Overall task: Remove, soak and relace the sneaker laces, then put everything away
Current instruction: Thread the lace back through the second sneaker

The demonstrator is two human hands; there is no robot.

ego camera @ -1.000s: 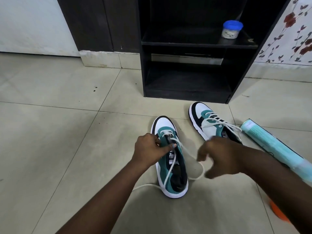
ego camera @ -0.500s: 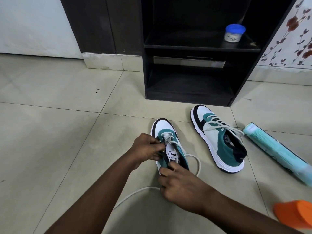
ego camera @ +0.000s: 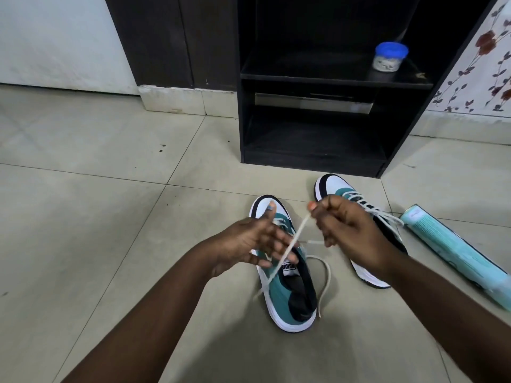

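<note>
Right fingers (ego camera: 320, 214) pinching lace (ego camera: 290, 246) taut toward 1 o'clock, left fingers (ego camera: 272, 241) spread over near sneaker (ego camera: 290, 294) on floor (ego camera: 110, 244): brace tongue, pull along eyelet line, feed slack from loop at 4 o'clock.

Pale beige tiles with thin grout lines cover the floor (ego camera: 83, 217), with a few dark specks at the far left. A black open shelf unit (ego camera: 318, 120) stands at the far centre, a dark wood panel (ego camera: 166, 37) left of it. Far left is a white wall (ego camera: 55, 37); far right, floral wallpaper (ego camera: 484, 64). The light is soft and even.
</note>
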